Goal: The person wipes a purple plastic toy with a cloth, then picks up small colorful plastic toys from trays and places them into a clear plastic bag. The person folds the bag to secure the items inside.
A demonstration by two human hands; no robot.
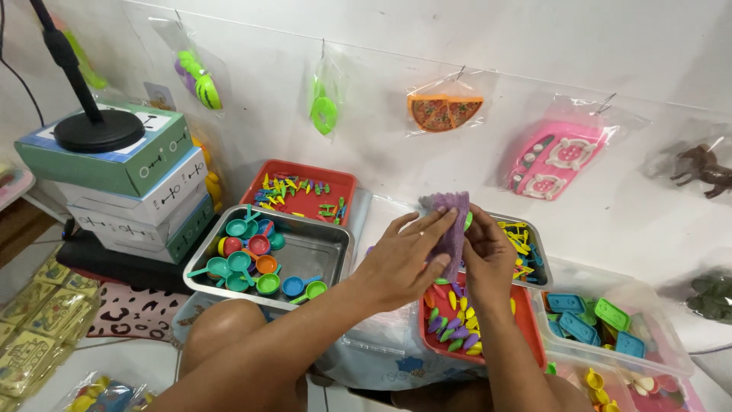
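Red tray [526,336]: under your wrists, holding small purple, yellow and orange pieces.
Clear bin [656,336]: at your right, with blue and green blocks.
Steel tray [320,252]: at your left, with little coloured pans.
Your hands: left hand [400,259] and right hand [488,255] both pinch 1 purple piece [454,229], perhaps a bag, above the red tray.
Wall: bagged toys hang there.

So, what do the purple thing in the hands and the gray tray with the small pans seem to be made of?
The purple piece, held between the left hand and the right hand, looks like matte, bumpy moulded plastic, though it could be soft foam. The gray tray looks like metal: its bare floor shines dully.
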